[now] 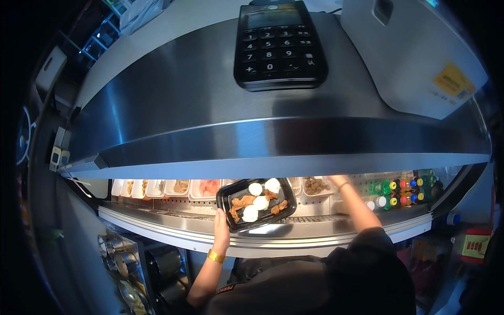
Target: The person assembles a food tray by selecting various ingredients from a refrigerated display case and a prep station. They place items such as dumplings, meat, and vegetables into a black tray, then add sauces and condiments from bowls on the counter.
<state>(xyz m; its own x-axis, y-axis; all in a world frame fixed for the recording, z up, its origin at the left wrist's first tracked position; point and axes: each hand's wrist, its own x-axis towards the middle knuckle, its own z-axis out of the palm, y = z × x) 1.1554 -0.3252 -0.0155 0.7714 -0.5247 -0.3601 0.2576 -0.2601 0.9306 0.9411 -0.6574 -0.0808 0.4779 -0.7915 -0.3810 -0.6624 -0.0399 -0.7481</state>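
My left hand (221, 227) grips the left edge of a black plastic tray (238, 190), held slightly tilted over the front of a lit refrigerated case. In the tray lie several white, roundish lumps (261, 203) and brown, fried-looking pieces (244, 201). My right arm stretches forward into the case. The right hand (336, 180) is beside a white tub of dark brown chunks (316, 185). Its fingers are mostly hidden under the counter's edge and washed out by glare, so what they hold, if anything, cannot be seen.
White food tubs (177, 186) line the case, one with pink pieces (206, 186). Bottles with coloured caps (404, 191) stand at its right end. Above, a steel counter (184, 89) overhangs, carrying a black keypad terminal (281, 52) and a grey-white box (415, 58). Metal pots (123, 262) sit lower left.
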